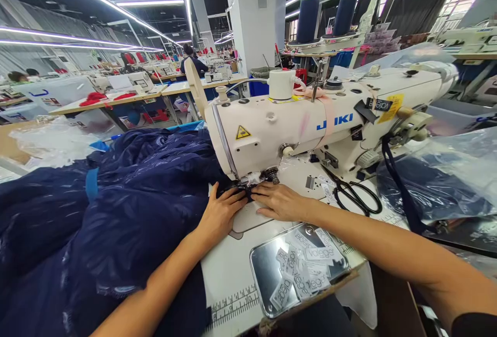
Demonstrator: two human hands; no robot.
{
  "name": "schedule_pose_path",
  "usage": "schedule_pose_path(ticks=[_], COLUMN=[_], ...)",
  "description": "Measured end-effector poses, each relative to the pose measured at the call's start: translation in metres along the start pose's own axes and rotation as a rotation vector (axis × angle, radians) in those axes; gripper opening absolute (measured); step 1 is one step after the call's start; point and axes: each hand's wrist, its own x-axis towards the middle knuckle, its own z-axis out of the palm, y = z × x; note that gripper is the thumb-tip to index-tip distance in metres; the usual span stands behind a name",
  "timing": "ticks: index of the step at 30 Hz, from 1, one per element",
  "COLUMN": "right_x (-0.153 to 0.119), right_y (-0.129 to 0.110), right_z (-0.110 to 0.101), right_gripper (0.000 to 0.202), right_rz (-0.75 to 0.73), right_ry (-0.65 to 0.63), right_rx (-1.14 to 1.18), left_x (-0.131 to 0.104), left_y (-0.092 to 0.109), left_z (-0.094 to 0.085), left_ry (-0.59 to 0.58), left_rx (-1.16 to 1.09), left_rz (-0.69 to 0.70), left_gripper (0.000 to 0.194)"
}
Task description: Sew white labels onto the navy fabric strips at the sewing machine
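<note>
A white sewing machine [248,130] stands over the table, its needle area low at the left end. My left hand [223,210] lies with fingers spread on the edge of the dark blue fabric [147,197], just in front of the presser foot. To its right, my right hand [277,201] rests flat on the machine bed, fingertips at the same piece of dark cloth. Both sets of fingertips nearly meet by the needle area. The fabric is heaped over the left side of the table. The needle tip is hidden.
A metal tray [267,280] with several white labels sits at the table's front edge. Black scissors [355,197] lie right of the machine bed. Plastic-bagged dark cloth [438,187] is at the far right. Thread cones [345,13] stand behind.
</note>
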Motion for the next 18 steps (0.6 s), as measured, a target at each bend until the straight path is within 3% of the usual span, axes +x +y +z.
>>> schedule_pose_path(ticks=[7, 12, 18], right_x=[0.0, 0.003, 0.009], right_y=[0.005, 0.012, 0.014], right_z=[-0.004, -0.002, 0.001], right_gripper=[0.047, 0.044, 0.039], right_rz=[0.105, 0.133, 0.266], right_ry=[-0.125, -0.118, -0.091], right_rx=[0.068, 0.125, 0.057], left_x=[0.006, 0.01, 0.009], left_y=[-0.008, -0.01, 0.01], left_z=[0.003, 0.004, 0.002], left_ry=[-0.007, 0.02, 0.096], left_rx=[0.041, 0.082, 0.338], left_rz=[-0.013, -0.015, -0.071], left_gripper=[0.044, 0.042, 0.026])
